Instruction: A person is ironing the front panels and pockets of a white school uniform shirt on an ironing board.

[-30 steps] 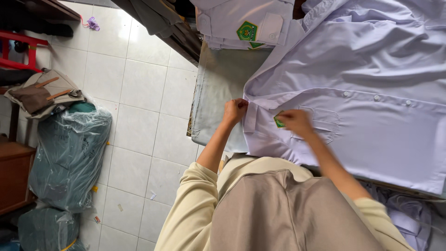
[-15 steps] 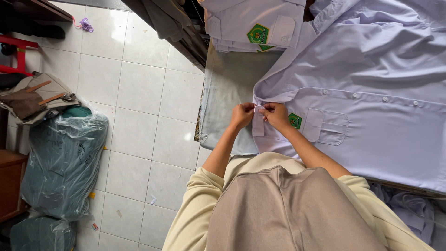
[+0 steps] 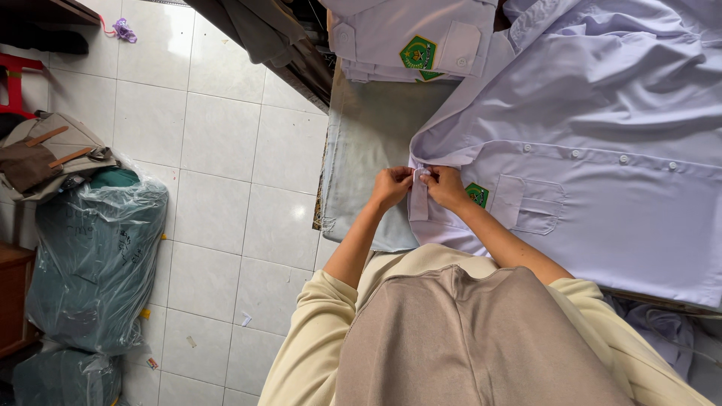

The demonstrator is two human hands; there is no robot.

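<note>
Head view: your left hand [image 3: 391, 188] and right hand [image 3: 445, 188] meet mid-frame, both pinching shoulder tab [image 3: 419, 197] of white shirt [image 3: 602, 150] spread flat on desk [image 3: 368, 150], keeping it steady.

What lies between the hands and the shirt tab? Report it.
Nothing visible. The left hand and right hand both already pinch the small tab at the white shirt's edge on the table. No other thing lies between the fingers and the cloth.
</note>
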